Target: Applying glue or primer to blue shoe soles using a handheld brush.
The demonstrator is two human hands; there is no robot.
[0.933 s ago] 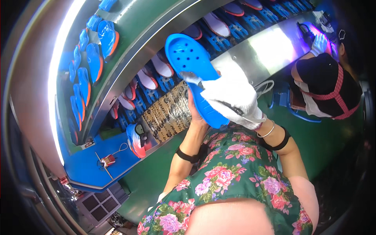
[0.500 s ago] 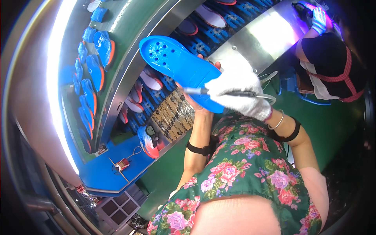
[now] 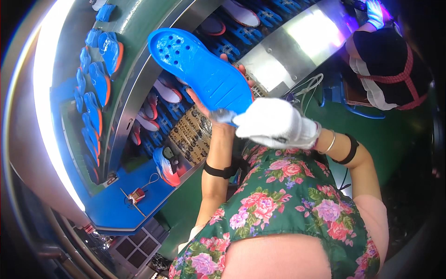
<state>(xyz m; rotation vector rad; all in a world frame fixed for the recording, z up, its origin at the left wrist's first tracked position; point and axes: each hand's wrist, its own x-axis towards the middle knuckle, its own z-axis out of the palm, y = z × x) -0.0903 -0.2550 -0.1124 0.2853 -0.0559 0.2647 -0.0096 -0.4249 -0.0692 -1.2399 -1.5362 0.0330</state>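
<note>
A blue shoe sole [image 3: 211, 76] with several small holes at its far-left end lies across my left hand [image 3: 199, 102]. My bare left fingers show on both sides of the sole, closed round it from below. Wet, glossy patches shine on its surface. My right hand [image 3: 278, 123], in a white glove, is closed on a brush [image 3: 224, 115]. The brush's pale tip is at the sole's near end, close to my left wrist; whether it touches cannot be told. Most of the brush handle is hidden by the glove.
Blue soles with orange edges [image 3: 100, 83] line a green belt [image 3: 134, 28] at left. Shoes [image 3: 167, 90] sit on racks beyond a metal rail. A blue table [image 3: 158, 197] holds a small red object [image 3: 136, 196]. A co-worker [image 3: 390, 65] sits at far right.
The sole and my left hand have shifted left and slightly up in view, as has the background. The brush has swung from across the sole's middle to its near end.
</note>
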